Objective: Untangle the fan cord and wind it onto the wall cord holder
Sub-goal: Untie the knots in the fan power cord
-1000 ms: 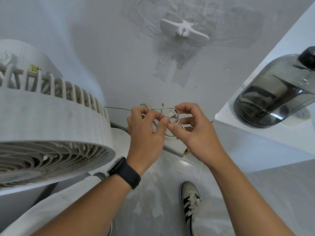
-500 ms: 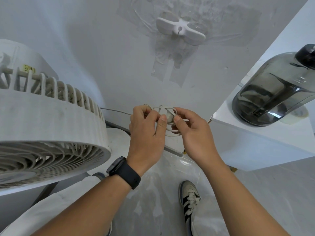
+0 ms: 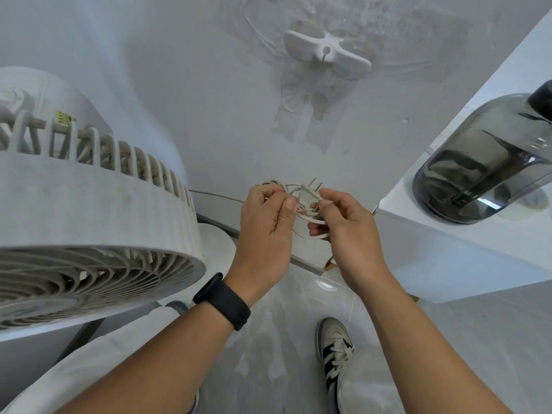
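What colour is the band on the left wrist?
Black; the smooth black wristband shows clearly in the head view, the only view.

1. One view only, head cam, wide-angle; straight edges bow toward the frame borders.
2. Looks fwd and steeply down: wall fills the top, floor and a shoe sit at the bottom.
3. Close range: both forearms enter from the bottom edge, left hand and right hand meet near centre.
4. Fan is cropped by the left edge, a dark jug by the right edge.
5. No 2nd view, so no shared area.
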